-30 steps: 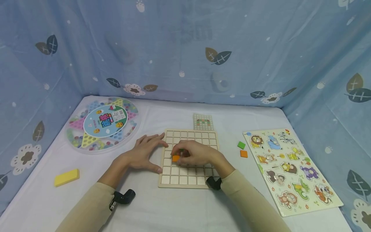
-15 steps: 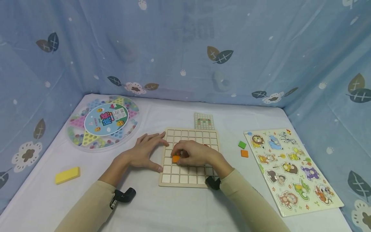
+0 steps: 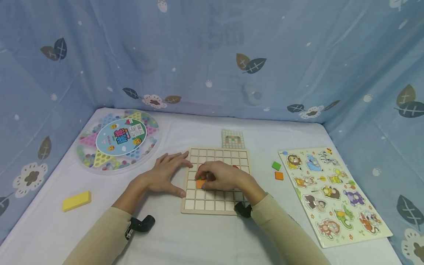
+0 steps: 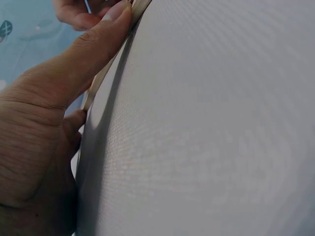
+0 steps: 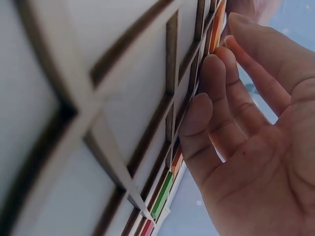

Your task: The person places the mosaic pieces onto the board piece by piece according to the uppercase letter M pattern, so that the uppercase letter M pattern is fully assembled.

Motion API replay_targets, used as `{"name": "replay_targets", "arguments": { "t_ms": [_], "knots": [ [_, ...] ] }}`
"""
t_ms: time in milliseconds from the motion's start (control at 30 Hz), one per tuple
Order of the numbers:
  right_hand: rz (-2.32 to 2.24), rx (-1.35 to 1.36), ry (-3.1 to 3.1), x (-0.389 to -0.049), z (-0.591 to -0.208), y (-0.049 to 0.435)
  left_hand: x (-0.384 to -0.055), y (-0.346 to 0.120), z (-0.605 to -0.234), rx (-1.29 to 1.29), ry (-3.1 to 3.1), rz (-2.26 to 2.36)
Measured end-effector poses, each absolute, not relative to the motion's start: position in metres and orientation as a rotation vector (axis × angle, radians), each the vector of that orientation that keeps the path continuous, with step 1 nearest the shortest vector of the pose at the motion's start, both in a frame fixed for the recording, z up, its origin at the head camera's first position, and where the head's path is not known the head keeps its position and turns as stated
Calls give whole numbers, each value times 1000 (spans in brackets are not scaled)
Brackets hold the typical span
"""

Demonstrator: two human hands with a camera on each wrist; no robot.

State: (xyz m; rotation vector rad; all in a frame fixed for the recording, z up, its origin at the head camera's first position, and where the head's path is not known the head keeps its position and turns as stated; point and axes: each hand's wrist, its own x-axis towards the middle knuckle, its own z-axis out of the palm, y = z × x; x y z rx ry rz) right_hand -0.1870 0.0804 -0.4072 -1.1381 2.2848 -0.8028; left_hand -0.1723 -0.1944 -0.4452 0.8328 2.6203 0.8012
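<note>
In the head view, a square wooden grid board [image 3: 215, 212] lies on the white-covered table. My left hand [image 3: 164, 175] rests spread at its left edge, fingertips and thumb touching the frame. The thumb [image 4: 93, 49] lies against the board's rim in the left wrist view. Over the board's middle, my right hand [image 3: 222, 176] holds its thumb and fingertips at an orange tile [image 3: 200, 183], which lies flat at a cell near the left side. The right wrist view shows a green tile [image 5: 162, 196] and a red tile [image 5: 147, 227] on the board; my palm hides other cells in the head view.
A small pattern card [image 3: 232, 139] lies behind the board. To the right are a loose green tile [image 3: 276, 166], a loose orange tile [image 3: 279, 176] and an animal puzzle board [image 3: 318, 187]. At left sit a round marble game [image 3: 120, 138] and a yellow block [image 3: 76, 201].
The orange tile under my right fingertips has come down a little toward me and now lies flatter on the grid. My left hand stays in place at the board's edge.
</note>
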Motion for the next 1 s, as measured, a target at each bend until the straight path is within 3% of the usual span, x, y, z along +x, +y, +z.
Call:
{"name": "replay_targets", "arguments": {
  "t_ms": [1000],
  "knots": [
    [-915,-1062,2338,-176,-392,138,-172,-192,-444,820,2627,803]
  ]
}}
